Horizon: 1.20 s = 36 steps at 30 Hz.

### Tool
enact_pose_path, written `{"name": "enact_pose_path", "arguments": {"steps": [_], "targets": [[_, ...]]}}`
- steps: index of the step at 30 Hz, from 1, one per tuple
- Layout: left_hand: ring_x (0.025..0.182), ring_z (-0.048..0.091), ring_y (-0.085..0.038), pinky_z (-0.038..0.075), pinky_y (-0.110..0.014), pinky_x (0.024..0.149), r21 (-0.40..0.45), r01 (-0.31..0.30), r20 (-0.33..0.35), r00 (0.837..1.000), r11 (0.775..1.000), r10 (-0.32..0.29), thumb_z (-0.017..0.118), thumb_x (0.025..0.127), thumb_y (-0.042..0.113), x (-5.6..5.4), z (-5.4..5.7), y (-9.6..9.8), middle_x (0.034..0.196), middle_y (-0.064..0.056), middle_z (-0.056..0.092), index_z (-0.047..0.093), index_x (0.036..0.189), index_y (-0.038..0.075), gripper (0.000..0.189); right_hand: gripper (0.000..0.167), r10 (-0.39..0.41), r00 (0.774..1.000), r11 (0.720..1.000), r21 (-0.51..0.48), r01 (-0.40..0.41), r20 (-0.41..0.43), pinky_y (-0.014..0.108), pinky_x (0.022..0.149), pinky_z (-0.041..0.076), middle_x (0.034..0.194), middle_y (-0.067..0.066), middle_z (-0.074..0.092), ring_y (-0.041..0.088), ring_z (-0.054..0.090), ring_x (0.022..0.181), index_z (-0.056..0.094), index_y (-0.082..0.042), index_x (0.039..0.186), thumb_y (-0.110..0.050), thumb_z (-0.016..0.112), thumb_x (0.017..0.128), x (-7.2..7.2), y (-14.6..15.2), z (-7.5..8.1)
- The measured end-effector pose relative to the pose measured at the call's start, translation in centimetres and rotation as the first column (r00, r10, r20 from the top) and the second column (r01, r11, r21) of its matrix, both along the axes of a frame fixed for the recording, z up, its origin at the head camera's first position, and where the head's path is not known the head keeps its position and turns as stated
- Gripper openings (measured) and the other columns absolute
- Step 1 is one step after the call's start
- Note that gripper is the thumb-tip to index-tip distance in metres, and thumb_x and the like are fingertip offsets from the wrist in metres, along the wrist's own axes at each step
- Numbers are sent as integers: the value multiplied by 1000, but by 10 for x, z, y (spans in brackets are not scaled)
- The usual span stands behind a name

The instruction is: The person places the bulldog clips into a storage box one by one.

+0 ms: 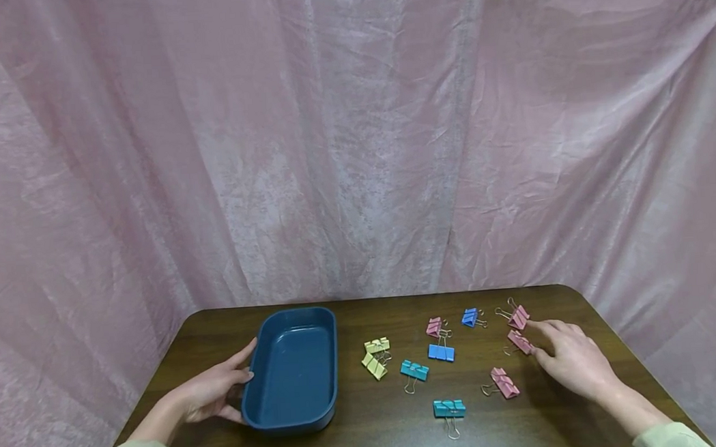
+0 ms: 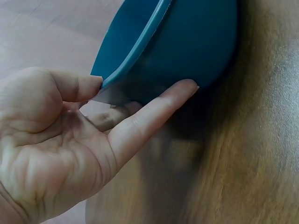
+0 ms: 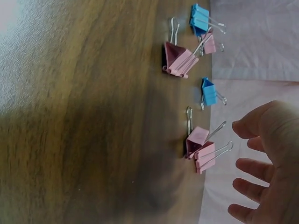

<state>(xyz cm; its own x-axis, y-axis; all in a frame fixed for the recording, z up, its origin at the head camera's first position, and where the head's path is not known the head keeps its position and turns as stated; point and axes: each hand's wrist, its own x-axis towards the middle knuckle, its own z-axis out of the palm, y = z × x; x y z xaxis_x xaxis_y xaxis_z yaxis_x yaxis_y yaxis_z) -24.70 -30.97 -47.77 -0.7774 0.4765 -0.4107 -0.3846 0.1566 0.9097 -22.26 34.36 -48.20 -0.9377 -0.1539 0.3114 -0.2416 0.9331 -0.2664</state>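
A dark blue rectangular tray (image 1: 297, 429) stands on the left of the table. My left hand (image 1: 211, 390) is at its left side, fingers spread and touching the outer wall and rim (image 2: 140, 44). On the right, my right hand (image 1: 572, 357) hovers beside two pink binder clips, one farther back (image 1: 519, 317) and one nearer (image 1: 520, 342). In the right wrist view its fingers (image 3: 252, 189) are loosely bent and hold nothing, apart from the pink clips (image 3: 205, 156). Another pink binder clip (image 1: 505, 383) lies closer to the front.
Between tray and right hand lie yellow binder clips (image 1: 375, 365), teal binder clips (image 1: 449, 409), blue binder clips (image 1: 442, 352) and a pink binder clip (image 1: 434, 327). A pink curtain (image 1: 353, 148) hangs behind the brown wooden table (image 1: 371, 441).
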Motion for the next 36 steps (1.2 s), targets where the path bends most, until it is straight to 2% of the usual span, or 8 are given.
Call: {"name": "enact_pose_path", "arguments": {"steps": [11,19,29,36], "targets": [[133,46,-54,56,-65,79,-20,1,-16,1000,1000,-2,36,112,15,-7,0,14,160,-40,8,-11,165,26,71,51,-23,1000,1000,6,23,-21,70,84,43,131,28,59,53,52,115,61,-6,138,-18,73,90,-3,9,-6],[133,43,-56,55,-66,80,-27,-3,-21,1000,1000,2,38,112,15,-10,0,19,160,-40,9,-8,165,25,71,45,-13,1000,1000,-10,13,4,71,89,42,131,27,60,53,52,118,65,-6,133,-18,74,91,-8,15,-8],[131,46,-55,55,-66,80,-21,9,-21,1000,1000,-10,38,111,13,-8,4,21,161,-40,2,-10,165,24,73,33,8,1000,1000,-29,-9,-21,69,92,42,127,22,65,49,54,120,73,-9,121,-21,76,90,-17,10,-12],[134,39,-60,55,-66,79,-25,6,-20,1000,1000,-6,38,111,12,-8,4,21,161,-39,-2,-10,165,25,73,26,20,998,999,-35,-21,-52,66,91,43,122,18,68,46,56,116,76,-11,114,-19,78,89,-22,7,-11]]}}
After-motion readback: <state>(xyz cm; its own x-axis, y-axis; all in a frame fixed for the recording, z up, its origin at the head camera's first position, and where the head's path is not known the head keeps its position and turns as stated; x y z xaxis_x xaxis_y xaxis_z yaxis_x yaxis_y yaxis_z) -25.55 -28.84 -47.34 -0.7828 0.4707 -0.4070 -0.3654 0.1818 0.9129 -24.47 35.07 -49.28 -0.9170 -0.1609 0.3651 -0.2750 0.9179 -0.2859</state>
